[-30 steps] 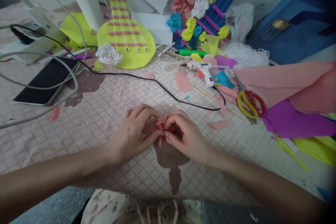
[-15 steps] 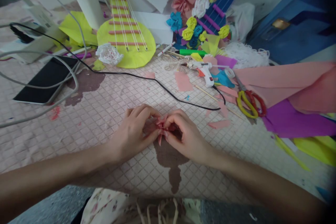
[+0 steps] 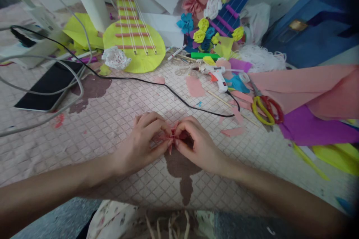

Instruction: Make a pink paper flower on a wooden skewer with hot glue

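A small folded pink paper piece lies between my two hands, low over the pink quilted table cover. My left hand pinches its left side with curled fingers. My right hand pinches the right side, thumb and fingers closed on the paper. Most of the paper is hidden by my fingers; only pointed folds show between them.
A black cable runs across the table to a white glue gun. Yellow and red scissors lie right, beside pink and purple paper sheets. A yellow paper guitar, paper flowers and a dark tablet sit farther back.
My fingers have closed a little tighter over the pink paper, so less of it shows. The hands stay in the same spot.
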A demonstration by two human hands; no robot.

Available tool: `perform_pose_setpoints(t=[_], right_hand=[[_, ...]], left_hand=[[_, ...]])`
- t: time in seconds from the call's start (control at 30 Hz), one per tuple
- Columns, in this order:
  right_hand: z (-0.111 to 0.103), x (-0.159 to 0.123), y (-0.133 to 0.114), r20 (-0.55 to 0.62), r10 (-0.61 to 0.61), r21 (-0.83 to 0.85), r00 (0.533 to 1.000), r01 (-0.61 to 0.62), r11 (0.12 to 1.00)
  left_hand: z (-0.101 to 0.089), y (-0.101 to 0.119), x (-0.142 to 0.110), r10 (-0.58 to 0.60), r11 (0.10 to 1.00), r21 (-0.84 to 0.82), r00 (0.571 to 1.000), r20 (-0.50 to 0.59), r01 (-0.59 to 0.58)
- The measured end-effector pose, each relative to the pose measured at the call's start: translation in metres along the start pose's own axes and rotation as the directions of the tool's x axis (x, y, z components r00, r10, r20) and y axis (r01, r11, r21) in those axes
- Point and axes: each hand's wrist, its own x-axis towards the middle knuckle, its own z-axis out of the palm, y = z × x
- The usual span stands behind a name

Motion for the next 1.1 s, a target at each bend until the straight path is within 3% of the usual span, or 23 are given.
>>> perform_pose_setpoints(t=[0.2, 0.6, 1.1], right_hand=[[-0.0007, 0.0013, -0.0016, -0.003, 0.001, 0.005, 1.000, -0.001, 1.000], [0.0012, -0.0003, -0.0010, -0.018, -0.001, 0.006, 1.000, 0.001, 1.000], [-0.0006, -0.0015, 0.0008, -0.060, 0.003, 0.151, 0.998, 0.006, 0.989]], left_hand=[[0.0033, -0.0027, -0.0003, -0.051, 0.998, 0.030, 0.999, 0.018, 0.050], [0.0052, -0.0036, 0.0001, -0.047, 0.998, 0.032, 0.999, 0.021, 0.046], [0.0051, -0.0022, 0.0012, -0.064, 0.997, 0.036, 0.998, 0.014, 0.063]])
